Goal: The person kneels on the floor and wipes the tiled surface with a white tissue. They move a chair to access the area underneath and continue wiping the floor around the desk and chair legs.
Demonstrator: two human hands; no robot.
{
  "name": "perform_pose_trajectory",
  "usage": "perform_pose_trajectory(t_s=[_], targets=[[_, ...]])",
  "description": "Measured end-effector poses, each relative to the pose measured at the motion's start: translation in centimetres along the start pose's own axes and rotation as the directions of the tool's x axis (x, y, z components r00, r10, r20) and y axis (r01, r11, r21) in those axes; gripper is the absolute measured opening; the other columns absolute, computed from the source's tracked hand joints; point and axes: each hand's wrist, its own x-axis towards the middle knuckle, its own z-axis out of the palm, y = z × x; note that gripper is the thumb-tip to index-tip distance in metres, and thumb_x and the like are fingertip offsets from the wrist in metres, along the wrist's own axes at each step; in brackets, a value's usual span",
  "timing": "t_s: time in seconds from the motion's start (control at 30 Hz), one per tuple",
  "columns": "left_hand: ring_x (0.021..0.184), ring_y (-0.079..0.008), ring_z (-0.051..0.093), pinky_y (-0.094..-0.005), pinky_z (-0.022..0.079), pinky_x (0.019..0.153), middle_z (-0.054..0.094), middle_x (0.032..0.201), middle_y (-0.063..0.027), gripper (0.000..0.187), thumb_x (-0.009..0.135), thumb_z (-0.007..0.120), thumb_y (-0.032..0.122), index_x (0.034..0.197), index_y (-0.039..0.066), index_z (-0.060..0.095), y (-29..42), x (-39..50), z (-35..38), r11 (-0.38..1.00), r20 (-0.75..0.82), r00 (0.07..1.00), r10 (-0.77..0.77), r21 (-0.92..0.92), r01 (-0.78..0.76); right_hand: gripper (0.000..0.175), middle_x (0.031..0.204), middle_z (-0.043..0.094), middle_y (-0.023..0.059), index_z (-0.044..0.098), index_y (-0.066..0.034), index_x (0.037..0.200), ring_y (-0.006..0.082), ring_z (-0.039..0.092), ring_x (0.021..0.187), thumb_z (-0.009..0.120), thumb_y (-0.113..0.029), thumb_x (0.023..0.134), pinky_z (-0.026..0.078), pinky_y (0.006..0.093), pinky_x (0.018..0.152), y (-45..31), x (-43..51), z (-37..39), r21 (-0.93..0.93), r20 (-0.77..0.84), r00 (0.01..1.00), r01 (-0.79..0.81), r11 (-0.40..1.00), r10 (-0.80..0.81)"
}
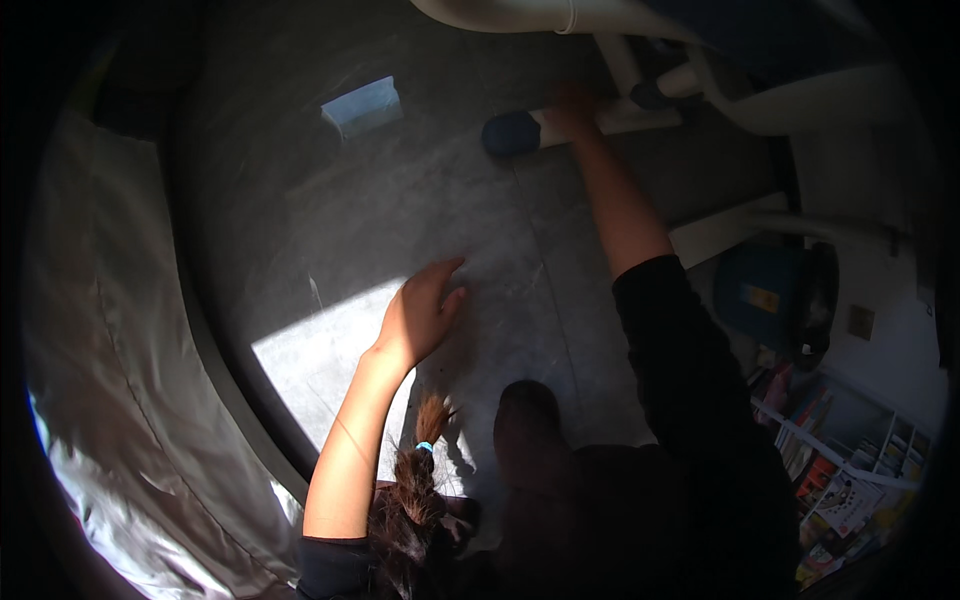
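Note:
My left hand hangs over the grey floor with its thumb and fingers apart and nothing in it, partly in bright sunlight. My right arm reaches forward, and my right hand, dim and blurred, is at a pale tubular foot bar with a dark blue end cap. Whether its fingers close on the bar I cannot tell. A braid of hair with a light blue tie hangs down beside my left forearm.
A bed or sofa with a shiny grey cover runs along the left. Pale curved furniture parts are at the top. At the right are a dark blue-green cylindrical container and a white shelf with books. My foot is below.

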Motion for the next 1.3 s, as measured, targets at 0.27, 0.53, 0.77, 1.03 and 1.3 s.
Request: perform_pose_trajectory(t_s=[0.27, 0.53, 0.77, 1.03, 1.3], targets=[[0.115, -0.0360, 0.055, -0.0394, 0.043, 0.098, 0.059, 0.121, -0.0205, 0.038, 0.091, 0.054, 0.015, 0.127, 0.001, 0.052, -1.8, -5.5, -1.8, 0.964, -0.033, 0.963, -0.268, -0.012, 0.267, 0.029, 0.114, 0.064, 0.0173, 0.069, -0.0069, 0.109, 0.0343, 0.058, 0.109, 0.053, -0.022, 0.089, 0.040, 0.0550, 0.092, -14.5, -2.9, -1.0, -0.084, 0.170, 0.979, 0.125, 0.989, -0.109], [0.117, -0.0347, 0.055, -0.0383, 0.043, 0.098, 0.058, 0.125, -0.0197, 0.038, 0.091, 0.054, 0.014, 0.128, 0.002, 0.052, -1.1, -6.4, -2.6, 0.968, -0.084, 0.968, -0.237, -0.108, 0.227, 0.037, 0.130, 0.051, 0.0256, 0.057, 0.0104, 0.118, 0.0400, 0.045, 0.126, 0.051, -0.005, 0.085, 0.034, 0.0412, 0.110, -16.6, -17.1, 0.7, -0.099, -0.314, 0.807, 0.496, 0.863, -0.500], [0.119, -0.0319, 0.055, -0.0370, 0.043, 0.099, 0.058, 0.126, -0.0182, 0.038, 0.091, 0.053, 0.010, 0.128, 0.002, 0.052, -0.4, -7.1, -4.0, 0.966, -0.109, 0.966, -0.235, -0.135, 0.220, 0.038, 0.126, 0.057, 0.0166, 0.058, -0.0015, 0.122, 0.0315, 0.055, 0.118, 0.048, 0.007, 0.087, 0.044, 0.0370, 0.100, -6.5, -26.2, 0.0, 0.791, -0.213, 0.909, 0.376, 0.482, -0.359], [0.121, -0.0306, 0.054, -0.0369, 0.042, 0.101, 0.058, 0.128, -0.0168, 0.039, 0.091, 0.053, 0.010, 0.129, 0.002, 0.052, 0.1, -7.7, -4.4, 0.976, -0.126, 0.973, -0.195, -0.120, 0.180, 0.039, 0.127, 0.058, 0.0138, 0.054, -0.0068, 0.129, 0.0340, 0.057, 0.114, 0.044, -0.002, 0.091, 0.047, 0.0408, 0.092, 0.3, -15.4, 0.3, 0.803, -0.053, 0.987, -0.050, 0.593, 0.154], [0.120, -0.0270, 0.055, -0.0341, 0.044, 0.096, 0.059, 0.128, -0.0152, 0.039, 0.092, 0.054, 0.011, 0.130, 0.003, 0.052, 0.5, -8.3, -4.7, 0.963, -0.119, 0.961, -0.250, -0.136, 0.233, 0.037, 0.132, 0.055, 0.0120, 0.060, -0.0021, 0.119, 0.0281, 0.049, 0.126, 0.057, 0.003, 0.083, 0.040, 0.0387, 0.104, -10.2, -30.1, 2.4, 0.644, -0.308, 0.788, 0.585, 0.493, -0.533]])
